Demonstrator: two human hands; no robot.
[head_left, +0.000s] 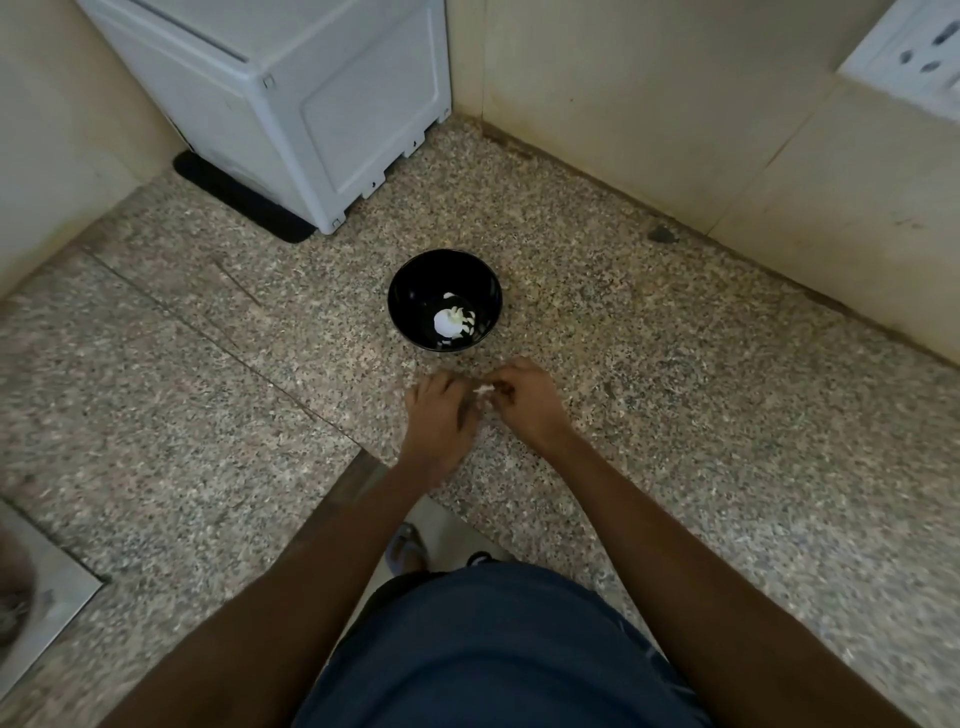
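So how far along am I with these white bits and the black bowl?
Done: a white lump and several slivers lie in the black bowl. In hand: the right hand pinches a small white piece, the blurred left hand against it. Left: no further pieces show on the counter.

I record a black bowl holding white pieces, and a white scrap. The counter is speckled beige, grey and black. The appliance is pale grey-white, on a black mat. Walls cream; socket plate white; shorts dark blue.
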